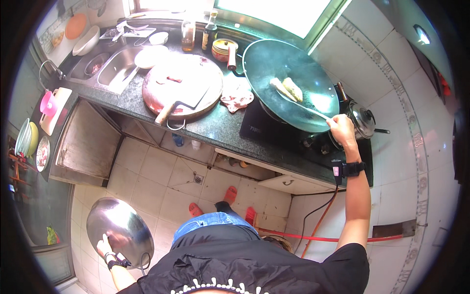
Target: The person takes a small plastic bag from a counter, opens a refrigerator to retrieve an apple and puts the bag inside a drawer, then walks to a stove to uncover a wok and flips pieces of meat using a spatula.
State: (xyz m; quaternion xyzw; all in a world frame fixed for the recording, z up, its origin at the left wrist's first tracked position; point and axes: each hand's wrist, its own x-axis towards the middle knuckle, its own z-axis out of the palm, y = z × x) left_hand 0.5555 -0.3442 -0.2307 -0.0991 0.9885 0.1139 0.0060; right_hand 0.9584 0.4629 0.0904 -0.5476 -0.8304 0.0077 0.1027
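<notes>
My right hand (pixel 341 128) grips the handle of a metal spatula (pixel 312 110) over the wok's right rim. Its far end reaches under or against two pale yellow food pieces (pixel 292 89) in the large dark wok (pixel 264 70), which sits on the gas stove (pixel 271 123) with haze above it. Down at the lower left, my left hand (pixel 104 246) holds a round metal basin or lid (pixel 119 228) by its side; the fingers are spread on its shiny surface, and the thumb's hold is partly hidden.
A cleaver (pixel 187 103) lies on a round chopping board (pixel 147 88), with raw meat (pixel 237 99) beside it. A lidded pot (pixel 361 117) stands right of the wok. Bottles (pixel 209 33), a yellow-lidded pot (pixel 223 49) and a double sink (pixel 117 68) are along the back. A cabinet door (pixel 290 182) hangs ajar below.
</notes>
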